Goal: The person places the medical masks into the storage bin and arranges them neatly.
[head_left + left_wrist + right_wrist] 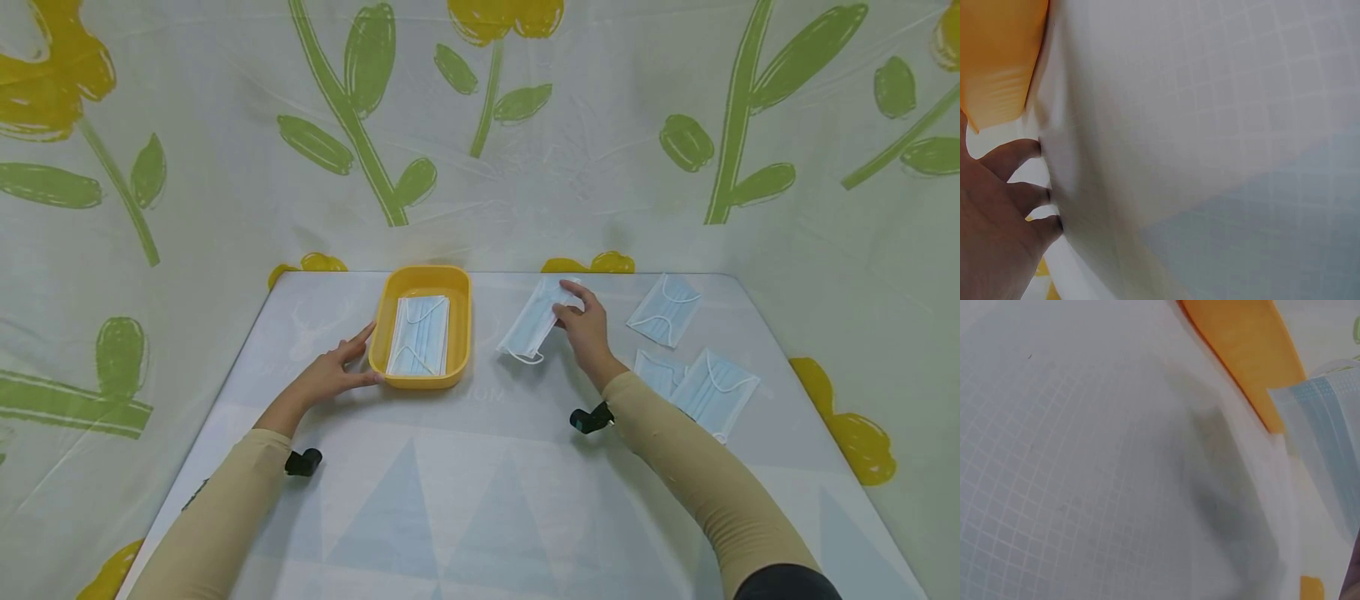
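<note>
Two beige long fabric sleeves (701, 471) are sitting nearest the camera, the right one ending in a black band (787, 583) at the frame's lower edge. Left hand (321, 377) is bracing the yellow rounded-rectangular tray (420, 382) at its near-left side: fingers spread apart, thumb at the near corner, nothing clamped. Likely that's stopping the tray sliding on the smooth-looking patterned tabletop (450, 417).

Right hand (588, 333) is pinching a light-blue pleated face mask with white ear loops (532, 323) by its far end, thumb and index clamped on it. Mask is hanging tilted to the right of the tray, apart from it; the end grip is probably leaving the rest free of the fingers. Right wrist view is mostly missing the hand.

Similar blue masks in the tray (418, 337) are lying lengthwise, presumably because that orientation is fitting the floor. Three loose blue masks (716, 390) are lying right, two overlapping, at mixed angles.
</note>
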Demonstrator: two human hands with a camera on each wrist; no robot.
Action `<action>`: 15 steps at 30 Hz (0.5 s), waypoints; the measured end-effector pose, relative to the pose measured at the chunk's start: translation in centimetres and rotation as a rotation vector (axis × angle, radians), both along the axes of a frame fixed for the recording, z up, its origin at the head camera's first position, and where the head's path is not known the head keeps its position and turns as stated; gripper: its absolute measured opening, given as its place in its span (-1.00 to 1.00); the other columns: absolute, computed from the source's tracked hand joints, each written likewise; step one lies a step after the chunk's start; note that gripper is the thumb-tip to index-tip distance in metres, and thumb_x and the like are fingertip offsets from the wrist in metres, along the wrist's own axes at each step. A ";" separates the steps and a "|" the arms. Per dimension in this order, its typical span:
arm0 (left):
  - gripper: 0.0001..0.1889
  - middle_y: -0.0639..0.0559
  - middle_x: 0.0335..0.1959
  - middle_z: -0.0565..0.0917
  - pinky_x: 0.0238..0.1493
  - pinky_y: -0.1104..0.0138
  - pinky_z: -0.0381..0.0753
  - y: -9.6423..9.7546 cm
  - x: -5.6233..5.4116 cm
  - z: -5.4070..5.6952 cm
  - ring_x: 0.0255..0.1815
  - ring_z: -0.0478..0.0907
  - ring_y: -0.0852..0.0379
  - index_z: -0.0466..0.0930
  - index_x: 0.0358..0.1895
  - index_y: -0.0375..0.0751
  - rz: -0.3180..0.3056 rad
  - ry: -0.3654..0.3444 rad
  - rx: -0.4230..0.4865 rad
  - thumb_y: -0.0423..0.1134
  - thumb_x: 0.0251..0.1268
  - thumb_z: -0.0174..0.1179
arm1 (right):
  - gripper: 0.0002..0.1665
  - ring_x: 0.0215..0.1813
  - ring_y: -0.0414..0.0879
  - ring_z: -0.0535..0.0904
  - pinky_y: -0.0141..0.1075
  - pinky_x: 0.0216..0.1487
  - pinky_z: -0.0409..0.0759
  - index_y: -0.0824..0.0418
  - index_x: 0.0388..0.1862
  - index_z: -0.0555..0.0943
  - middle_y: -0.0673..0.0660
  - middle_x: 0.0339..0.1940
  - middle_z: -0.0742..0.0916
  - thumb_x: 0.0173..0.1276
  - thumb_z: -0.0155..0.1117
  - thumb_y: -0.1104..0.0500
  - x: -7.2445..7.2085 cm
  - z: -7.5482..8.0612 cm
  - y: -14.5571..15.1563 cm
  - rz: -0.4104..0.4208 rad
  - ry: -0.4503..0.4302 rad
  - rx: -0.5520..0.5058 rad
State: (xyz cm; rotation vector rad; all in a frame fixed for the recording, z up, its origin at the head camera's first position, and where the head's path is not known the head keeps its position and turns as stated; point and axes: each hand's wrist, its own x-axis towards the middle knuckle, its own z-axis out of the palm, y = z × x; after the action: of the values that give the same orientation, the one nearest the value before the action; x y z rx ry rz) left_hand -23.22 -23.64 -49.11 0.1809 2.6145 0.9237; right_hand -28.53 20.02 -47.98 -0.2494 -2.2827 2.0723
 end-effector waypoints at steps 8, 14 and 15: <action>0.12 -0.18 0.60 0.18 0.44 -0.46 -0.20 0.0 0.1 0.2 0.64 -0.30 -0.37 -0.27 0.63 0.54 0.011 -0.010 0.002 0.43 0.12 0.32 | -0.44 0.15 0.04 0.57 -0.26 0.20 0.64 -0.05 0.47 0.46 0.02 0.53 0.39 0.55 0.21 0.25 0.0 0.5 -0.6 0.004 -0.010 -0.014; 0.13 -0.18 0.60 0.17 0.43 -0.47 -0.19 0.0 0.0 0.2 0.64 -0.30 -0.38 -0.29 0.63 0.53 0.006 -0.010 -0.006 0.43 0.12 0.32 | -0.44 0.12 0.03 0.58 -0.28 0.18 0.65 -0.03 0.47 0.45 0.03 0.50 0.40 0.55 0.21 0.26 0.2 0.8 -0.9 0.015 -0.006 -0.027; 0.13 -0.18 0.60 0.17 0.43 -0.47 -0.19 0.0 0.0 0.1 0.64 -0.30 -0.38 -0.29 0.63 0.54 0.005 -0.010 -0.009 0.43 0.12 0.31 | -0.44 0.12 0.03 0.58 -0.29 0.18 0.65 -0.01 0.47 0.45 0.04 0.50 0.41 0.55 0.20 0.27 0.2 0.8 -0.9 0.017 0.001 -0.034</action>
State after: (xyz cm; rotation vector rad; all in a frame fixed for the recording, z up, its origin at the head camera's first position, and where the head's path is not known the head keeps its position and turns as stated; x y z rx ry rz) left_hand -23.22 -23.67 -48.97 0.1674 2.6106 0.9126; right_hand -28.36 19.07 -47.15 -0.2308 -2.2587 2.1205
